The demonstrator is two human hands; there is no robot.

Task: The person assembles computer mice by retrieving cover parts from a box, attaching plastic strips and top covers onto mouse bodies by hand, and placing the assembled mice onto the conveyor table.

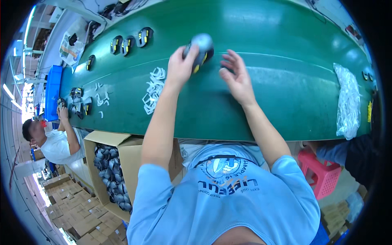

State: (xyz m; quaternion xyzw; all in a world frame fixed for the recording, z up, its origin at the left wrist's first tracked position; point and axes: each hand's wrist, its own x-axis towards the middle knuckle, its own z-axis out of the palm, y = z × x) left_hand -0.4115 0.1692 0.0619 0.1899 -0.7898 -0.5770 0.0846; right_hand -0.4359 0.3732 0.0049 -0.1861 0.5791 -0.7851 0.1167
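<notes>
Over the green work surface, my left hand [180, 65] grips a rounded black-and-yellow casing [207, 54] with a pale grey dome at its far end; its exact kind cannot be made out. Just right of it, my right hand [237, 77] is raised with fingers apart and nothing in them. A loose pile of white curved plastic pieces [153, 90] lies beside my left forearm. Similar black-and-yellow casings [127, 45] stand in a loose row at the far left, with a single casing [90, 62] nearer the left side.
An open carton [132, 171] of dark grey curved shells [111, 173] stands below the table edge. At left, a co-worker [61, 143] handles a part by more casings [76, 102] and a blue bin [53, 92]. Clear plastic wrap [347, 102] and a pink stool [322, 173] are at right.
</notes>
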